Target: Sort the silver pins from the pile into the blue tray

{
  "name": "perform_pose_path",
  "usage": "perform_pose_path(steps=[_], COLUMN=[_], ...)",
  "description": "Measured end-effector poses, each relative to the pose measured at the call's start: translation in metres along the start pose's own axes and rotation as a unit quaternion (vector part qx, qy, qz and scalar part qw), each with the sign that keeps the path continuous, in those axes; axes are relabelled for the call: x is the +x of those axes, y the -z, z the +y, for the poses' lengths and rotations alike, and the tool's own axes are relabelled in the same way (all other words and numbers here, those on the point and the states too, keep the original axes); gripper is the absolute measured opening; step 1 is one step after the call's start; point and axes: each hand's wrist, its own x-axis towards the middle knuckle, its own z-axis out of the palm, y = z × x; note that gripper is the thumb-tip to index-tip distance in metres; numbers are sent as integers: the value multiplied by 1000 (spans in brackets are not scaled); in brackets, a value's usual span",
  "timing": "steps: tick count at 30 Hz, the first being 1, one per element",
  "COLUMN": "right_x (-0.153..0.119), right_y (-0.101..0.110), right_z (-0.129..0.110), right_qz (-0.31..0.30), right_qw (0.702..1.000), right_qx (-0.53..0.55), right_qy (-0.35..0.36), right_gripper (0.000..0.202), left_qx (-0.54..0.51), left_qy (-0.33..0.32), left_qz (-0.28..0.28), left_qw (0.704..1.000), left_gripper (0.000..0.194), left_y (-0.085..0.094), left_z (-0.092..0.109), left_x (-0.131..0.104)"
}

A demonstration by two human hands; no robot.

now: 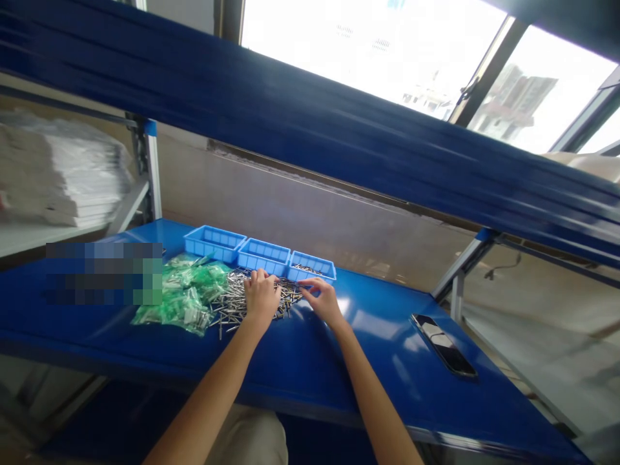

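Note:
A pile of thin metal pieces point(231, 298) lies on the blue table. My left hand point(262, 297) rests on the pile with its fingers bent down; what they hold, if anything, is hidden. At the pile's right edge is my right hand point(321, 300), its thumb and forefinger close together near the metal pieces; anything between them is too small to tell. Behind the pile stand three blue bins in a row: the left bin point(214, 244) and the middle bin point(264, 257) show no contents, and the right bin point(312, 266) holds some small metal pieces.
Green-tinted plastic bags point(186, 294) lie left of the pile. A phone point(444, 345) lies on the right part of the blue table point(378, 361). A blue shelf beam point(310, 123) crosses above. Wrapped stacks point(72, 174) sit on a shelf at the left.

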Motion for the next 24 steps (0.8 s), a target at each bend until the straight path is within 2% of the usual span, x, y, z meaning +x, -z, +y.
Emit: perform_pose_path(steps=[2,5,17,24], right_x=[-4,-7,-9,-7], right_y=[-4,-7,-8,-8], right_z=[-1,-3,3,5], right_qz=[-24,-45,-37,-20], right_qw=[996,989,988,991], right_qx=[-85,-139,-148,-128], right_qy=[23,24,4,15], right_gripper=[17,18,23,26], left_qx=[18,26,16,-52], left_qy=[-2,-8,-25,-23], left_qz=[-15,-15,-26,11], left_qw=[1000,1000,999,998], left_gripper=[16,15,12,13], left_y=[-2,-5,-11,-11], left_z=[0,1,4,6], left_x=[-2,-4,-6,-3])
